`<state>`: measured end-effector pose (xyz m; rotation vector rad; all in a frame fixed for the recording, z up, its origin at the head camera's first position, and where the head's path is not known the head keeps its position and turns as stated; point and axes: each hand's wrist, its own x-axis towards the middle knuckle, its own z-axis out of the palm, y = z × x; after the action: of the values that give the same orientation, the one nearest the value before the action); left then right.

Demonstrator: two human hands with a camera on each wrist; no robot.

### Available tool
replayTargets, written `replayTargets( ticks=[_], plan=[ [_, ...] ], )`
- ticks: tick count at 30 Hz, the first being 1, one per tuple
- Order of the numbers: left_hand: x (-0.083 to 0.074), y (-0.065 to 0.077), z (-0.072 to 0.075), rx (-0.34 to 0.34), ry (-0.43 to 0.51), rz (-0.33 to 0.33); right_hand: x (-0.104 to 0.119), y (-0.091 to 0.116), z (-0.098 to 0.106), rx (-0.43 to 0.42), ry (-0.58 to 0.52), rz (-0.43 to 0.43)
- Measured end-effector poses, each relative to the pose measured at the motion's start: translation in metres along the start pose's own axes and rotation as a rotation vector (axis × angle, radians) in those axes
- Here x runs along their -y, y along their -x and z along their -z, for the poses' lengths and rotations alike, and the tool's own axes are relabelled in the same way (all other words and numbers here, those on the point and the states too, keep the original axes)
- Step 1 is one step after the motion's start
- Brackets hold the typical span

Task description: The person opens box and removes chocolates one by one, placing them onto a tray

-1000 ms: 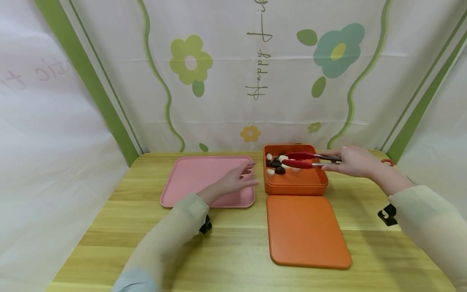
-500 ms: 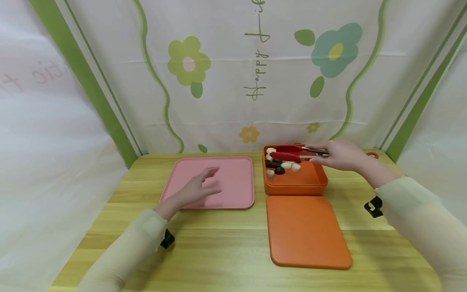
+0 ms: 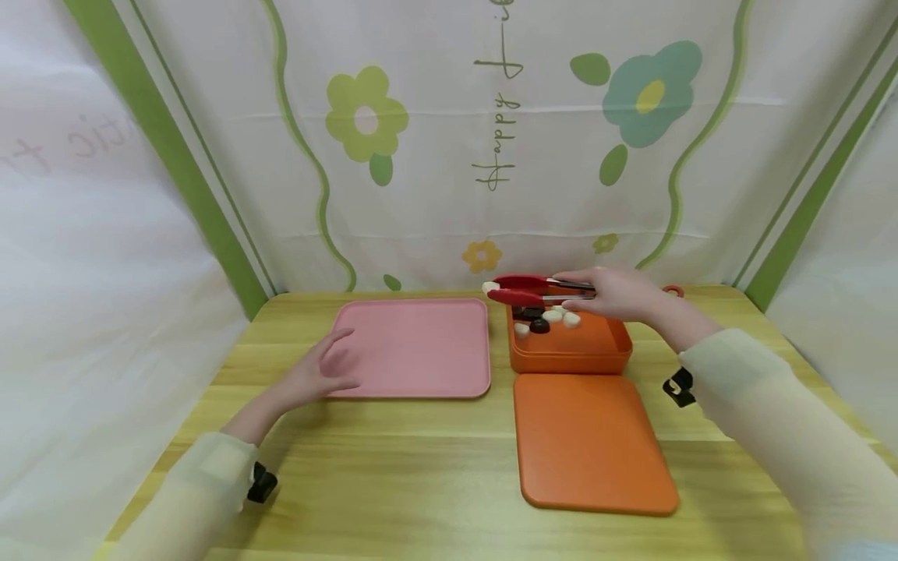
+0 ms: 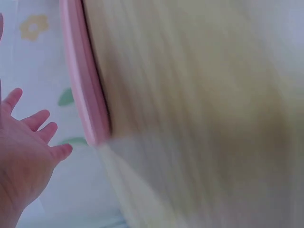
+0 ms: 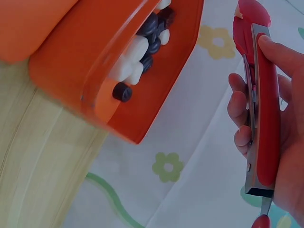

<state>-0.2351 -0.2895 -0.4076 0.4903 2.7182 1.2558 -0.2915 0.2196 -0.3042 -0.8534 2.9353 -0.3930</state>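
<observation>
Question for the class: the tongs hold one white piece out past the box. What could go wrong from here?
The white piece sits at the very tips of the red tongs, past the left edge of the orange box, so it could slip and drop outside.

The other white pieces and black pieces lie close together, so a later pinch might catch two.

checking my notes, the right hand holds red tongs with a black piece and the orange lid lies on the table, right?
The piece in the red tongs is white, not black, as the head view shows. The right hand holds them, and the orange lid lies on the table.
</observation>
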Motion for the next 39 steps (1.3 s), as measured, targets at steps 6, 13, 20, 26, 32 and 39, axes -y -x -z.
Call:
replayTargets(
  ticks=[6,13,20,26,32,39],
  plan=[
    [0.022,0.012,0.011,0.003,-0.026,0.046,0.013,-0.017,-0.009,0.001,-0.027,0.026],
    [0.039,0.02,0.019,0.012,0.029,0.004,0.04,-0.039,-0.021,-0.01,0.084,0.104],
    [0.04,0.021,0.021,0.027,-0.059,0.042,0.064,-0.064,-0.035,0.02,0.073,0.127],
    [0.042,0.019,0.02,0.024,-0.122,0.106,0.079,-0.083,-0.049,0.036,0.058,0.144],
    [0.044,0.018,0.021,0.025,-0.112,0.11,0.087,-0.1,-0.066,0.05,0.018,0.136],
    [0.046,0.02,0.021,0.022,-0.112,0.107,0.101,-0.116,-0.083,0.046,0.045,0.161]
  ],
)
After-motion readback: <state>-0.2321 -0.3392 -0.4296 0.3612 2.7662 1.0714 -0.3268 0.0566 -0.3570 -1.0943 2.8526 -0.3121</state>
